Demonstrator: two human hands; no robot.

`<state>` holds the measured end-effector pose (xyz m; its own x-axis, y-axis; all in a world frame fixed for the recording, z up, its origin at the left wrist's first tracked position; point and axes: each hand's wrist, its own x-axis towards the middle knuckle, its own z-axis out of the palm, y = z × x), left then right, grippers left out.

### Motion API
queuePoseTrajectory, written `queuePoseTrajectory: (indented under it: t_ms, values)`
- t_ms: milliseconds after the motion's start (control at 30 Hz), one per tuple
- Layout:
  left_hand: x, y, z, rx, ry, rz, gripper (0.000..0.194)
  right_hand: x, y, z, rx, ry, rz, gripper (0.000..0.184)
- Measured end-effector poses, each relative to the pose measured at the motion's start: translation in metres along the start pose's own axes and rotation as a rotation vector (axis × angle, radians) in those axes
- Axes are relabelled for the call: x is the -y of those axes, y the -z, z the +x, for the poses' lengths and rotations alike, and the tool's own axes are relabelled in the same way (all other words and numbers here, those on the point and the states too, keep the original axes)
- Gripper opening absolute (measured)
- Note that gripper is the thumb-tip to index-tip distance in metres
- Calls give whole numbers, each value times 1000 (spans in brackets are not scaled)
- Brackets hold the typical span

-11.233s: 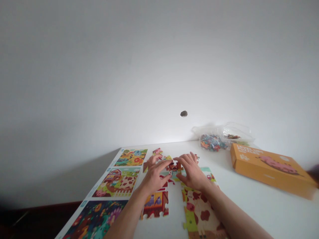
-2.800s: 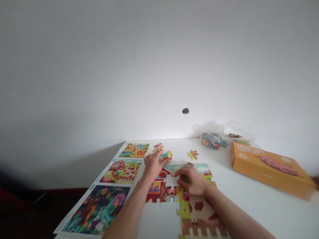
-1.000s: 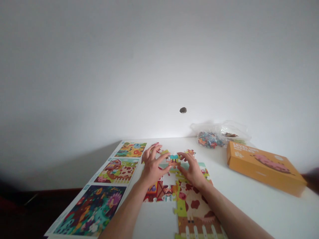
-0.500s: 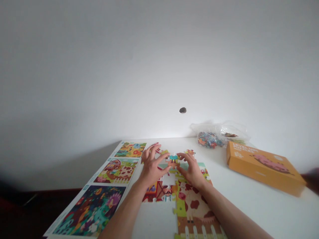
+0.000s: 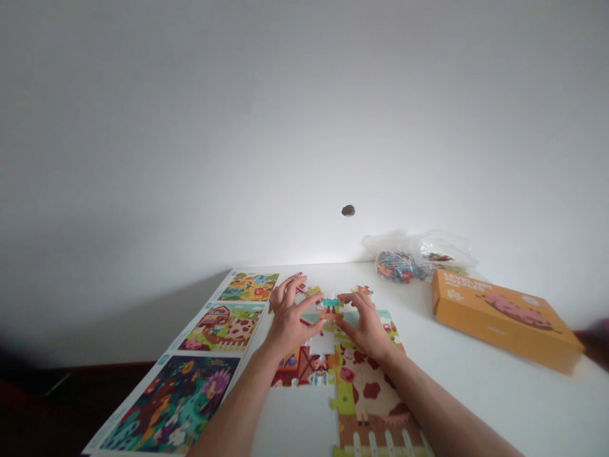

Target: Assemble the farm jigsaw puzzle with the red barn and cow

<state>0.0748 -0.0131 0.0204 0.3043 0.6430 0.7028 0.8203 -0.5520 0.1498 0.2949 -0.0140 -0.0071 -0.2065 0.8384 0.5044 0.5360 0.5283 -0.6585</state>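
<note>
Blue and orange printed card: a small jigsaw piece [image 5: 332, 305] showing a figure in a blue top sits at centre frame, between your left hand [image 5: 288, 320] and your right hand [image 5: 366, 327]. It lies at the upper edge of your part-built farm puzzle [image 5: 368, 393], just above a bare gap in the picture. Both grips are arched with the fingers spread, closing on the piece from either side; whether they pinch it or only flank it, you cannot tell from this view. The piece looks like thick card, probably light and stiff, and best taken by its edges between thumb and forefinger, clear of its tabs.

The puzzle rests on a white tabletop [image 5: 480, 406], with a cow-patterned section toward your right. A yellow-green loose piece [image 5: 314, 291] lies near your left fingertips [image 5: 297, 277], and a printed sheet of farm pictures [image 5: 181, 403] runs along the tabletop's left side. Beyond your hands, a clear plastic bag of pieces [image 5: 399, 266] sits beside an orange puzzle box [image 5: 504, 320].
</note>
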Motion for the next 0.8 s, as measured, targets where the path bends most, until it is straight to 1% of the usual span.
queuePoseTrajectory:
  t_ms: [333, 500, 600, 667, 733, 800]
  values:
    - [0, 2, 0, 11, 1, -16, 42, -3, -3, 0, -10, 20, -5, 38]
    - [3, 6, 0, 42, 6, -83, 43, 4, 2, 0, -4, 31, -30, 37]
    - [6, 11, 0, 92, -17, -233, 36, 15, 11, -1, 44, 65, -64, 38]
    - [9, 13, 0, 107, 2, -368, 32, 25, 17, -3, 121, 109, -80, 40]
    - [11, 12, 0, 106, 84, -554, 30, 34, 22, -7, 234, 167, -97, 44]
    - [11, 9, -1, 138, 218, -818, 31, 43, 25, -11, 362, 226, -128, 49]
